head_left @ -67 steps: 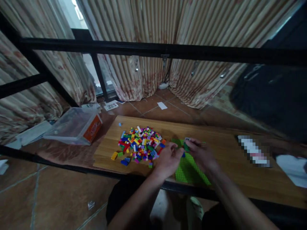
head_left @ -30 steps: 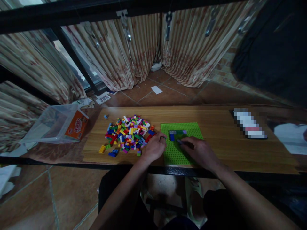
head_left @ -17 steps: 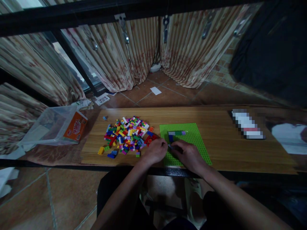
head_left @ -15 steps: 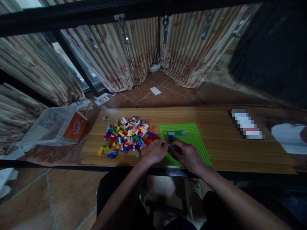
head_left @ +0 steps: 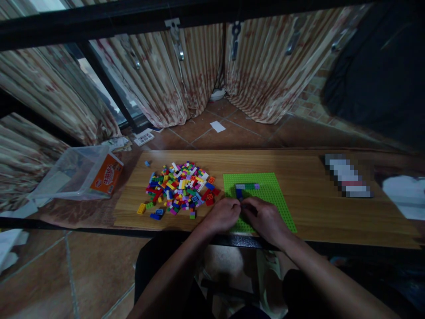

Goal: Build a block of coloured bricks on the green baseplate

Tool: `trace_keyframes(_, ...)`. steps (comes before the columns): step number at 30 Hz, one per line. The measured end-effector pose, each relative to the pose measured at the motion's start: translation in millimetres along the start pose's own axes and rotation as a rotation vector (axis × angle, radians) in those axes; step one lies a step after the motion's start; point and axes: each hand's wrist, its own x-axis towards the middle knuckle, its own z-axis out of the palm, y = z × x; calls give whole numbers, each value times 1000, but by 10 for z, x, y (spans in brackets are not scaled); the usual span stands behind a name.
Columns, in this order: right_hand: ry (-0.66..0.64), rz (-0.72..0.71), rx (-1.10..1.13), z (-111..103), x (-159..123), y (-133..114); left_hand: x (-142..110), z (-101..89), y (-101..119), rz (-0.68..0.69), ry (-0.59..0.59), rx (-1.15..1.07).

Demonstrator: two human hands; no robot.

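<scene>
On the wooden board lies a green studded baseplate [head_left: 279,201]. A short row of grey, green and purple toy bricks [head_left: 248,186] is on it, and a dark blue brick [head_left: 238,193] runs from the row's left end toward me. My left hand [head_left: 223,215] is closed over the plate's left part, its fingertips against those of my right hand; what it grips, if anything, is hidden. My right hand [head_left: 267,220] pinches a small toy brick at the near end of the blue one, mostly covered by the fingers.
A heap of loose multicoloured bricks [head_left: 181,186] spreads left of the baseplate. A clear plastic bin [head_left: 75,170] with an orange label stands beyond the board's left end. A blurred-out rectangular object [head_left: 348,175] lies at the right. Curtains [head_left: 192,79] hang behind.
My left hand has moved slightly right, so the fingertips of both hands now meet at the near end of the blue brick. The whole view has shifted slightly.
</scene>
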Motion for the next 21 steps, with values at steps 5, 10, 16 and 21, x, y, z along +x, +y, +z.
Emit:
trace_keyframes(5, 10, 85, 51, -7, 12, -20, -12, -54, 30, -69, 45, 37)
trace_keyframes(10, 29, 159, 56, 12, 29, -15, -44, -105, 57, -130, 85, 100)
trace_keyframes(16, 20, 152, 65, 43, 43, -31, -36, -58, 35, -84, 70, 43)
trace_keyframes(21, 3, 153, 119, 56, 40, -10, -63, -95, 65, -134, 107, 80)
